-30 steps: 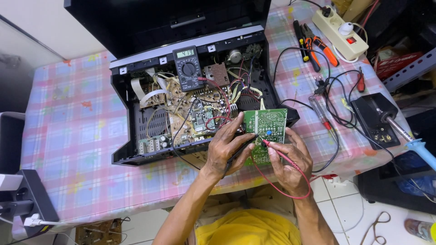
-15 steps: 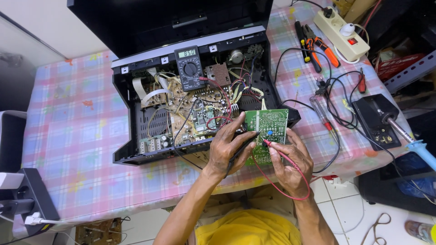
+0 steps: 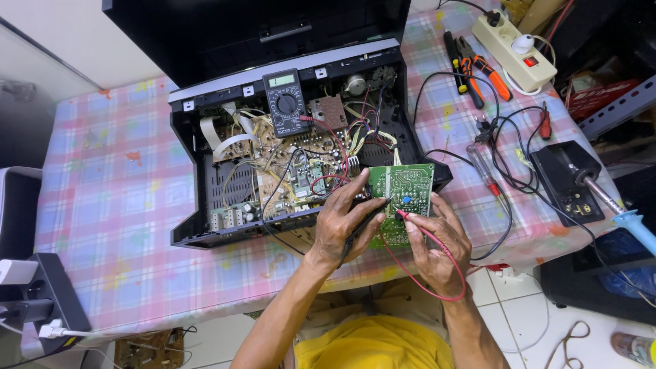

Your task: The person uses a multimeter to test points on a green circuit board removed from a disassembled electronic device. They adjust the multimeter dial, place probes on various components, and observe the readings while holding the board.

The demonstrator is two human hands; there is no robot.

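A wide stretch of the checked tablecloth (image 3: 116, 205) lay bare on the left, running out to the table's near edge. Next came the opened black chassis (image 3: 198, 225) of some player, its near rim close to that edge, with a dark multimeter (image 3: 287, 102) resting flat across the wiring, its small pale display at the far end and the round dial below it.

The left hand (image 3: 345, 222) was curled around a black probe (image 3: 362, 225), thumb and fingers closed on it, tip slanting up and to the right onto the green circuit board (image 3: 403, 198). That board stood at the chassis's right near corner, its long axis running roughly away from the person, with a small blue part near its middle. The right hand (image 3: 437, 246) pinched a red probe (image 3: 417, 222), pointing up-left onto the same board, its red lead looping below the wrist.

Further right lay pliers with orange handles (image 3: 485, 68), a cream power strip (image 3: 516, 41) with a red switch, and a soldering iron (image 3: 615, 205) in its black stand, hard by the table's right edge.
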